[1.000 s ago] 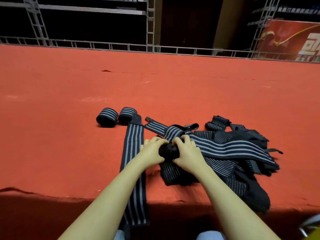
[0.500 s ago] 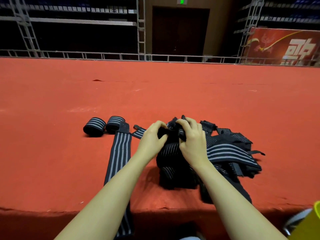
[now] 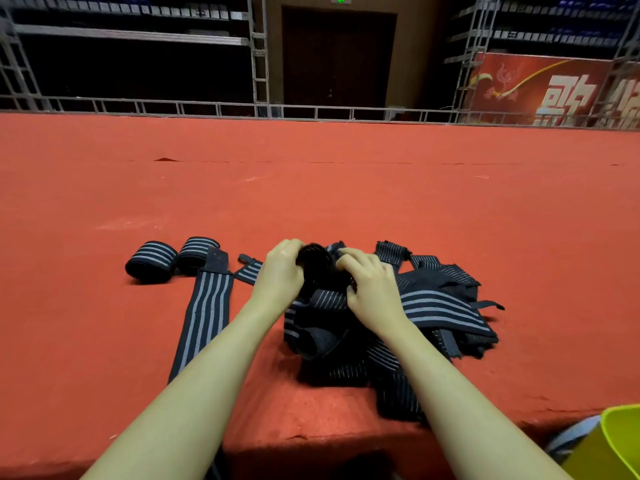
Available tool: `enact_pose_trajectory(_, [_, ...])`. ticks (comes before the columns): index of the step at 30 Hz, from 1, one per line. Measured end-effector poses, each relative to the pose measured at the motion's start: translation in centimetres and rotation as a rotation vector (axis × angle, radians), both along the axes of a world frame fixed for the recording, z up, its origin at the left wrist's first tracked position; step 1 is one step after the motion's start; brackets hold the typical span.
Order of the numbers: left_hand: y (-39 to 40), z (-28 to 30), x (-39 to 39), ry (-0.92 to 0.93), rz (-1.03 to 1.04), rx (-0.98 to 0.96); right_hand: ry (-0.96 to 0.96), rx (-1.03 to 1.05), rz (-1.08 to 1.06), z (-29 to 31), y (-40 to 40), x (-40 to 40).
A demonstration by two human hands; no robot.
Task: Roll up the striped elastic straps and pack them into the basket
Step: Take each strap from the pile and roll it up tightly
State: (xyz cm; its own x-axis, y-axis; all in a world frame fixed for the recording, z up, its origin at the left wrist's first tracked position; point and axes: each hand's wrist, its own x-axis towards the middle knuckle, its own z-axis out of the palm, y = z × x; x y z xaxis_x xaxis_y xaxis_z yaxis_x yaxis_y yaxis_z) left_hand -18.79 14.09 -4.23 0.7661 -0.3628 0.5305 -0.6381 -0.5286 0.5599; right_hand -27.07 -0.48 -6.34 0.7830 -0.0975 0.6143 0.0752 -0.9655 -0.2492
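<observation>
Bare forearms (image 3: 194, 393), no sleeves, no gloves.

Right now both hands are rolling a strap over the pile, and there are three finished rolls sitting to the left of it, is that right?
Not quite: the head view shows two finished rolls left of the pile, not three. The rest holds: the left hand and right hand both grip the strap being rolled over the pile.
</observation>
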Motion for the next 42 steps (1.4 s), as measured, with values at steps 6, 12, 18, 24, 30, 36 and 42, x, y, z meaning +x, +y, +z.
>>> enact_pose_trajectory(6, [2.4, -2.4, 0.0, -0.042, -0.046, 0.199, 0.207, -0.023, 0.035, -2.8, 0.7, 0.0])
enact_pose_trajectory(12, [3.7, -2.6, 0.2, 0.003, -0.052, 0.010, 0.100, 0.372, 0.061, -2.3, 2.7, 0.3])
enact_pose_trajectory(18, [5.0, -1.7, 0.4, -0.091, -0.091, -0.021, 0.106, 0.139, 0.004, -1.2, 3.5, 1.8])
enact_pose_trajectory(24, [5.4, -1.7, -0.1, -0.034, 0.014, -0.045, -0.062, 0.130, -0.013, -0.9, 5.2, 2.1])
enact_pose_trajectory(30, [5.2, -1.4, -2.1, 0.136, -0.137, -0.223, -0.143, 0.139, -0.047, -0.4, 6.0, 2.3])
enact_pose_trajectory(36, [4.9, -1.0, -2.3, 0.194, -0.135, -0.010, -0.213, 0.105, -0.006, -0.4, 6.2, 2.4])
enact_pose_trajectory(42, [4.3, -1.1, -2.3, 0.277, -0.155, 0.097, -0.178, 0.131, 0.087, -1.8, 6.4, 2.8])
